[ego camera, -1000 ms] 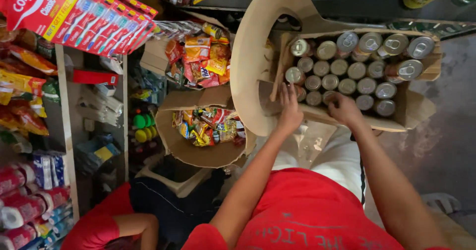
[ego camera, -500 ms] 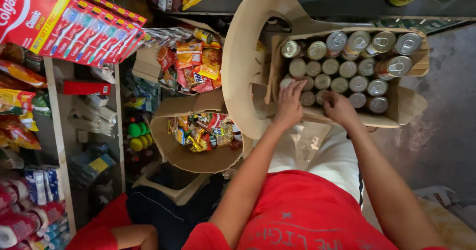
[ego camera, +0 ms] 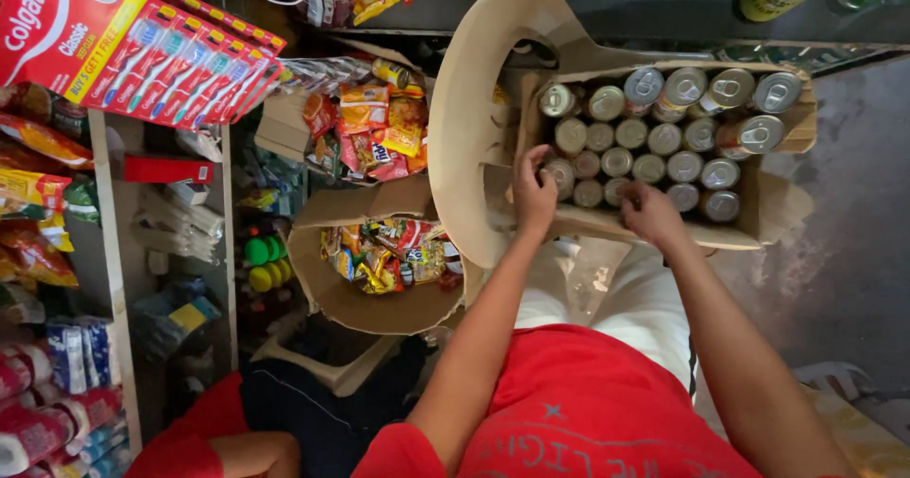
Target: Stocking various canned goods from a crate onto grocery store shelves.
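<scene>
An open cardboard box full of several upright silver drink cans rests on a beige plastic chair in front of me. My left hand reaches over the box's near left corner, fingers curled on a can there. My right hand lies on the near row of cans, fingers bent over one. Whether either can is lifted I cannot tell. A few cans at the far right lie tilted.
Two open cartons of bright snack packets stand on the floor to the left. A shelf with toothpaste boxes, packets and rolls runs along the left edge. Another person's arm shows at bottom left. Grey floor lies right.
Both hands have slid toward the box's near left corner and lowered onto the front cans. The view has tilted slightly.
</scene>
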